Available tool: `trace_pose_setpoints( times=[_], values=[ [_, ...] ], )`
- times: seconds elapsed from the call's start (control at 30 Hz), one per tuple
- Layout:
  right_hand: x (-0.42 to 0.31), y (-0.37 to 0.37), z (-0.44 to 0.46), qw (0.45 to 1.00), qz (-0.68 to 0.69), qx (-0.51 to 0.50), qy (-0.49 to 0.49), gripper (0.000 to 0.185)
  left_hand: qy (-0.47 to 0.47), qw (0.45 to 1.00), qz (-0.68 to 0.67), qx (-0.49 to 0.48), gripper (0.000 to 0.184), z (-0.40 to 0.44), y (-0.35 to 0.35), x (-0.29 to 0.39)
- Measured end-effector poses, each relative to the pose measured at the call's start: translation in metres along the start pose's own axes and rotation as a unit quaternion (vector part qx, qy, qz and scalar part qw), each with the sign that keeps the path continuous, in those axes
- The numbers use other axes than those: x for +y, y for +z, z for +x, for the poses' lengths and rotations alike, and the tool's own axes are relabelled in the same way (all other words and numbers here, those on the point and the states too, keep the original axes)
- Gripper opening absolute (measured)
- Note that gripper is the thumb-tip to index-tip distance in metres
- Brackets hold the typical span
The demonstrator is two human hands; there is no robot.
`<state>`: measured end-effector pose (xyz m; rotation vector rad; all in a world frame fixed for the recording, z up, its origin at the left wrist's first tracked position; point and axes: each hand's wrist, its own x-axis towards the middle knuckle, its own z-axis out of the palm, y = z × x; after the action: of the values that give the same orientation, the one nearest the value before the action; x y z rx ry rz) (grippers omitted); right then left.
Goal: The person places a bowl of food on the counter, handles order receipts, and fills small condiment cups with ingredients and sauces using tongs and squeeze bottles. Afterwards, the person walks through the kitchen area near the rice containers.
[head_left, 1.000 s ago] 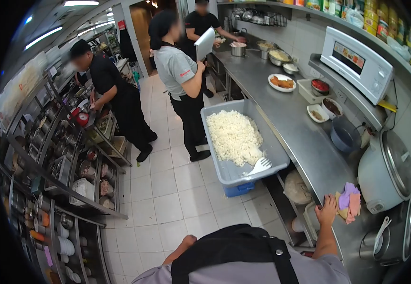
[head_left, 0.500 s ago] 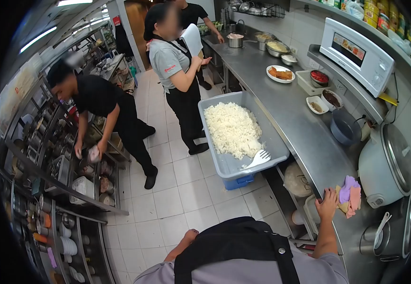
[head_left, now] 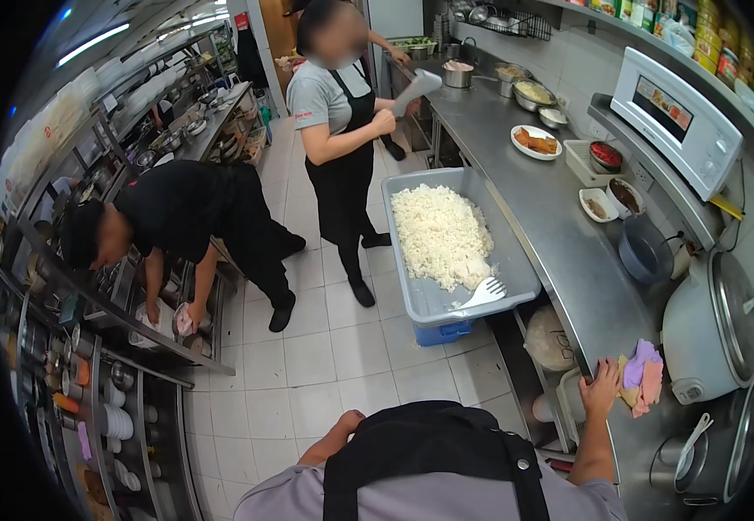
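My right hand (head_left: 601, 388) rests on the edge of the steel counter (head_left: 529, 200), fingers spread, beside purple, orange and tan cloths (head_left: 642, 376). My left hand (head_left: 352, 420) is close to my body at the apron's left side; its fingers are mostly hidden. Ahead, a grey tub (head_left: 411, 293) holds a heap of white rice (head_left: 440, 234), with a white fork-shaped scoop (head_left: 485, 293) at its near end. Neither hand touches the tub.
A co-worker in grey (head_left: 333, 113) stands beyond the tub with papers (head_left: 418, 87). Another in black (head_left: 177, 208) bends into the left shelves. Along the counter are a plate of fried food (head_left: 536, 142), a rice cooker (head_left: 698, 321) and a pot (head_left: 685, 456); a white microwave (head_left: 676, 122) sits above.
The co-worker in black has bent lower into the shelves with something pink in one hand. The co-worker in grey has turned toward me and lowered the papers. My hands have stayed in place.
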<state>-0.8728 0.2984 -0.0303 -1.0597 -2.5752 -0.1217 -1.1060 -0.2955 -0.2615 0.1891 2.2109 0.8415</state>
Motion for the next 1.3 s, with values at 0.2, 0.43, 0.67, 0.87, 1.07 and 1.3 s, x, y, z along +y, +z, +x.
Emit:
trace_pose_setpoints(
  times=[0.2, 0.43, 0.67, 0.87, 1.07, 1.3],
  values=[
    [0.000, -0.005, -0.002, 1.000, 0.005, -0.013, 0.004, 0.072, -0.050, 0.998, 0.029, 0.009, 0.031, -0.002, 0.005, 0.001],
    [-0.003, -0.003, -0.001, 1.000, -0.001, 0.002, -0.005, 0.070, -0.025, 0.999, -0.010, -0.043, 0.036, -0.008, 0.009, -0.018],
    [0.000, -0.001, 0.000, 1.000, 0.003, 0.000, -0.007, 0.066, -0.049, 0.998, 0.024, -0.002, 0.039, -0.006, 0.022, -0.040],
    [-0.004, -0.007, -0.003, 1.000, -0.009, -0.016, -0.020, 0.066, -0.048, 0.997, 0.051, 0.011, 0.033, -0.016, 0.036, -0.038],
    [0.000, 0.001, 0.000, 0.999, -0.021, 0.008, -0.030, 0.064, -0.067, 0.997, -0.012, 0.039, 0.036, -0.029, 0.037, -0.034],
    [-0.003, -0.003, 0.002, 0.999, -0.007, 0.017, -0.027, 0.068, -0.047, 0.997, 0.067, -0.011, 0.038, -0.015, 0.026, -0.027]
  ],
)
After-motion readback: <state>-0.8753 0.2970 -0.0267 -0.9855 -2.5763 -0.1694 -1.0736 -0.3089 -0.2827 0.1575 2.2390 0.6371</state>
